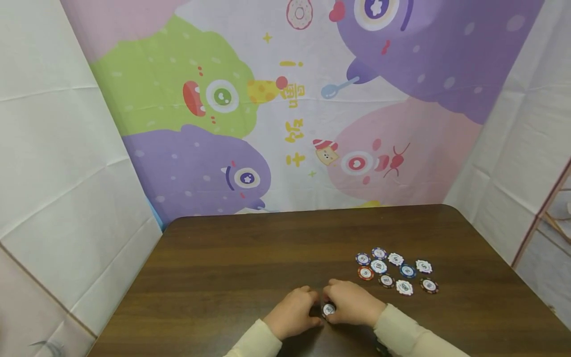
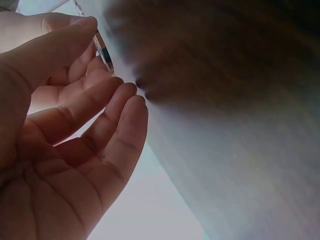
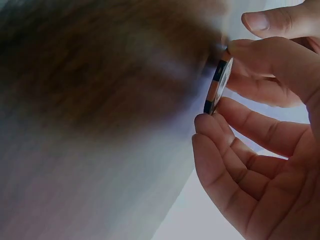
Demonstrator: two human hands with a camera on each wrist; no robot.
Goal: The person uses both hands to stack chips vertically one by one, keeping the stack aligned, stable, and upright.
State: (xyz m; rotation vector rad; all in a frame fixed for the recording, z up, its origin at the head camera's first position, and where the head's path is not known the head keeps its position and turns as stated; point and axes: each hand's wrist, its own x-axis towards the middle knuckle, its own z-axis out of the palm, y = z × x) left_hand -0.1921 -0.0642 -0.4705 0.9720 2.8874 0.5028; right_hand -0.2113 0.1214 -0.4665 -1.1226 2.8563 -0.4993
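My right hand (image 1: 354, 302) pinches a poker chip (image 1: 328, 309) by its edge, thumb on one side and fingertips on the other. That chip has a black-and-orange rim and a pale printed centre; in the right wrist view the chip (image 3: 218, 85) shows nearly edge-on, close over the table. Just to its left is my left hand (image 1: 294, 313), fingers loosely bent and thumb apart from them. From the left wrist, the chip (image 2: 103, 50) appears beyond the left thumb, and the left fingertips come down close to the tabletop.
Several poker chips lie flat in a loose group on the right of the brown wooden table (image 1: 214, 267), among them a red chip (image 1: 365, 273), a blue chip (image 1: 407, 270) and a white chip (image 1: 404, 287). A cartoon-printed cloth (image 1: 285, 188) hangs behind the table's far edge.
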